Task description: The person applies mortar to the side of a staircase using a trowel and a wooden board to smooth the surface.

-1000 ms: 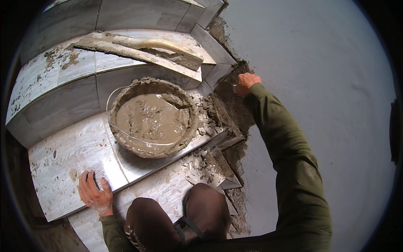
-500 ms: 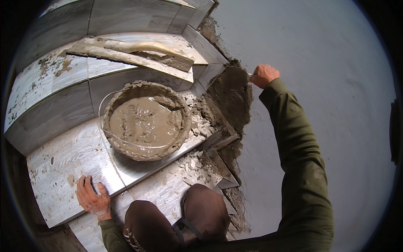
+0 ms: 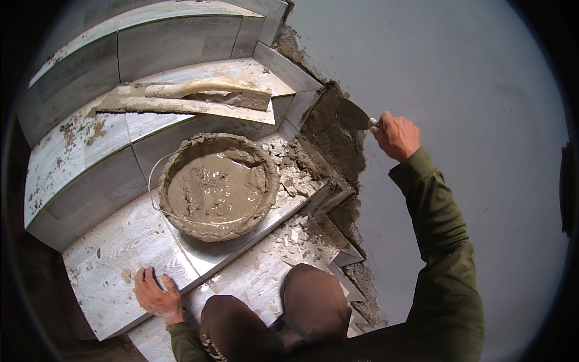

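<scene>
My right hand (image 3: 398, 136) is closed round the handle of a trowel (image 3: 354, 114). The dark blade lies against a patch of wet mortar (image 3: 329, 136) on the wall beside the stairs. On the tiled tread, my left hand (image 3: 158, 294) rests with fingers spread, near the tread's front edge and holding nothing. A mortar-crusted bucket (image 3: 272, 199) stands on the same tread between my hands, filled with wet brown mortar (image 3: 214, 187). Its thin wire handle hangs down over the near rim.
On the step above lies a plastering float (image 3: 187, 107) with a wooden handle, smeared with mortar. Broken chips and crumbs (image 3: 295, 178) litter the tread beside the bucket. Tile skirting (image 3: 289, 66) steps along the grey wall (image 3: 446, 72). My knees (image 3: 316, 301) are close below.
My right hand has drawn slightly right and down, and more of the trowel blade shows. The whole view has shifted a little; my left hand stays on the tread.
</scene>
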A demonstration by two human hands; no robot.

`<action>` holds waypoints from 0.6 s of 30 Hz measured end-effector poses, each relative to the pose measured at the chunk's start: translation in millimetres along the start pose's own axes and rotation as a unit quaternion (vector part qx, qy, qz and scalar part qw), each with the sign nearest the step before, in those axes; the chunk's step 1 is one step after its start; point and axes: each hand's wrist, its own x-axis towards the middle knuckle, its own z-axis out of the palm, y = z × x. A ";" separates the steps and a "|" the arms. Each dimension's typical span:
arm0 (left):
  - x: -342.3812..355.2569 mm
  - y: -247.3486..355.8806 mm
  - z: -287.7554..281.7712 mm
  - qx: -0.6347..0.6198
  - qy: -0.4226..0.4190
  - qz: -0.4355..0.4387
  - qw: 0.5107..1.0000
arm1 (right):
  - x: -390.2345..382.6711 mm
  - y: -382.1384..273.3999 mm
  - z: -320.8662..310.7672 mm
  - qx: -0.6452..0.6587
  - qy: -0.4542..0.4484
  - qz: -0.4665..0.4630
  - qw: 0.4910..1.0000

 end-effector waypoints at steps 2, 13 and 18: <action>1.5 -3.3 -0.2 0.013 0.009 0.003 1.000 | -8.5 -14.0 7.4 0.073 -0.022 -0.006 0.997; -3.1 -6.1 -0.7 0.021 0.001 -0.015 1.000 | -14.0 -87.7 -22.2 0.351 -0.074 -0.176 0.917; -5.0 -8.0 -1.8 0.021 -0.008 -0.019 1.000 | -8.8 -139.4 -7.9 0.177 0.010 -0.333 0.926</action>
